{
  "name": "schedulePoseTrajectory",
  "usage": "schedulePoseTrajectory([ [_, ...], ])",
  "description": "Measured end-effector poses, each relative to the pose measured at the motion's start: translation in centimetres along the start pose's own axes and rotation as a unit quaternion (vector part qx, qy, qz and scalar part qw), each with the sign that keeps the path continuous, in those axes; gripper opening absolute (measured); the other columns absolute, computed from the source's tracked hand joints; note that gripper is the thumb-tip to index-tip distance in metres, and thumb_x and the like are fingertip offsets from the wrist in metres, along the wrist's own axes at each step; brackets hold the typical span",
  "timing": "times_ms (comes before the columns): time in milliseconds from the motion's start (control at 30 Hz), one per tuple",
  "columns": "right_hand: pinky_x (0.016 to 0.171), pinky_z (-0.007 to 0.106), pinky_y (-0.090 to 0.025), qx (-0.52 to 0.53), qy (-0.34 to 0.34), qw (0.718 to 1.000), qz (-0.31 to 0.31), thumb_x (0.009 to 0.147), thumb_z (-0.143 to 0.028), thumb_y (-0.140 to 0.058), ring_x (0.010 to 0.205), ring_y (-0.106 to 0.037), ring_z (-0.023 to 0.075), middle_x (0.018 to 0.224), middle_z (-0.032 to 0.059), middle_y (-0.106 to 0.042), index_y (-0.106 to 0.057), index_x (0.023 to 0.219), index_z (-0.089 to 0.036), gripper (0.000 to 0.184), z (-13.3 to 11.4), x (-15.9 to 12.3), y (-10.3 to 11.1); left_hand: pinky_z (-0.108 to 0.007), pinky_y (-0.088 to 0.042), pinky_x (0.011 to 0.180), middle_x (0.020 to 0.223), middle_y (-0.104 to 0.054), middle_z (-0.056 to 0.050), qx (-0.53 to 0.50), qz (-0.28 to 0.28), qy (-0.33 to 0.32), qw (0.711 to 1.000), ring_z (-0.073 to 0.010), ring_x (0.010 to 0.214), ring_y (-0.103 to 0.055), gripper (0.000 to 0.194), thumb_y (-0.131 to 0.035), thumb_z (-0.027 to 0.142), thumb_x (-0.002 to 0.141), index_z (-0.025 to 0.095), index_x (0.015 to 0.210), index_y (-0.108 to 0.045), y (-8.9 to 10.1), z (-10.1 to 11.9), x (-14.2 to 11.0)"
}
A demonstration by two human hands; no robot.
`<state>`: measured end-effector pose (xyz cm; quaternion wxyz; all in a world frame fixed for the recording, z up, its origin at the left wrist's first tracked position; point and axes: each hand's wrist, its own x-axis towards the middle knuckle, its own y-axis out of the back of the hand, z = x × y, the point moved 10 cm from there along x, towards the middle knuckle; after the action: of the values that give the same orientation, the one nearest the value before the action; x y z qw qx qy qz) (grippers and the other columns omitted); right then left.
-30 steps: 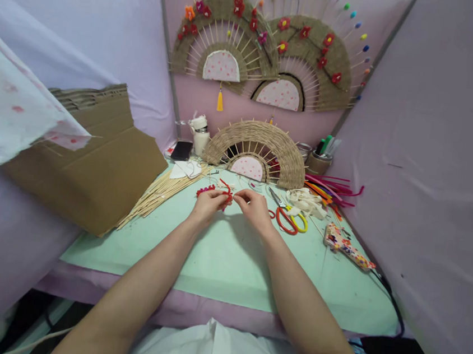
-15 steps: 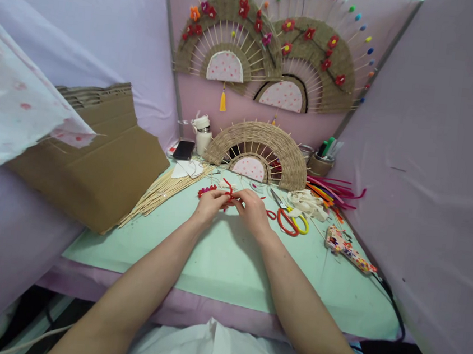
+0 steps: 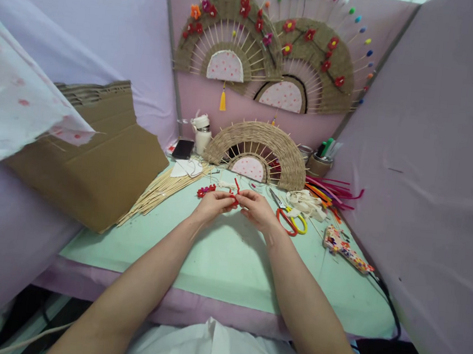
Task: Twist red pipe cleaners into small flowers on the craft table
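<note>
A red pipe cleaner [image 3: 236, 186] is pinched between the fingertips of both hands above the middle of the table; one end sticks up and the rest is bent between the fingers. My left hand [image 3: 213, 205] grips it from the left, fingers closed. From the other side my right hand [image 3: 257, 208] pinches it with thumb and forefinger. Small red and purple pipe-cleaner flowers [image 3: 206, 191] lie just beyond the left hand. To the right of my right hand are scissors [image 3: 286, 220] with red and yellow handles. Behind the hands leans a woven twine fan [image 3: 262, 132].
Thin wooden sticks [image 3: 156, 197] and a large cardboard sheet [image 3: 92, 179] occupy the left. On the right are pale cord [image 3: 307, 203], coloured pipe cleaners [image 3: 336, 190] and a patterned glue gun [image 3: 347, 249] with a black cable. A white bottle [image 3: 201, 134] and phone [image 3: 183, 149] stand behind.
My right hand has turned and shifted slightly right, with its fingers more extended. The upright end of the red pipe cleaner has moved a little to the right.
</note>
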<state>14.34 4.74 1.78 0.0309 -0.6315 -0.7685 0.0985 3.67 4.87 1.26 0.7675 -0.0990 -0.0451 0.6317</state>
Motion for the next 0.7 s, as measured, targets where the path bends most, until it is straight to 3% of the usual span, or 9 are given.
schedulePoseTrajectory([
  [267,0.047,0.020,-0.029,-0.013,0.004,0.999,0.048,0.058,-0.036,-0.070,0.053,-0.046,0.0076,0.059,-0.0050,-0.053,-0.057,0.072,-0.019,0.026,0.5,0.5,0.7,-0.028,-0.047,0.068,0.066,-0.067,-0.005,0.013,-0.003,-0.004,1.000,-0.0135,0.063,-0.062,0.031,-0.079,0.028,0.053,0.011,0.075,-0.067,0.2,-0.4,0.5],
  [533,0.048,0.020,-0.030,0.026,0.021,0.998,0.059,0.057,-0.036,-0.070,0.049,-0.040,0.0060,0.054,-0.0069,-0.047,-0.055,0.069,-0.017,0.026,1.0,1.0,0.7,-0.028,-0.048,0.066,0.065,-0.067,-0.005,0.010,-0.010,0.004,1.000,-0.0127,0.060,-0.062,0.037,-0.081,0.032,0.051,0.011,0.077,-0.065,0.0,-0.7,0.4],
  [700,0.046,0.019,-0.026,0.065,-0.004,0.997,0.049,0.055,-0.034,-0.072,0.048,-0.039,0.0058,0.052,-0.0073,-0.045,-0.057,0.070,-0.017,0.028,1.5,1.2,0.7,-0.029,-0.049,0.067,0.065,-0.067,-0.002,-0.014,-0.006,-0.047,0.999,-0.0122,0.059,-0.063,0.038,-0.080,0.032,0.054,0.014,0.081,-0.060,-0.2,0.0,0.4],
])
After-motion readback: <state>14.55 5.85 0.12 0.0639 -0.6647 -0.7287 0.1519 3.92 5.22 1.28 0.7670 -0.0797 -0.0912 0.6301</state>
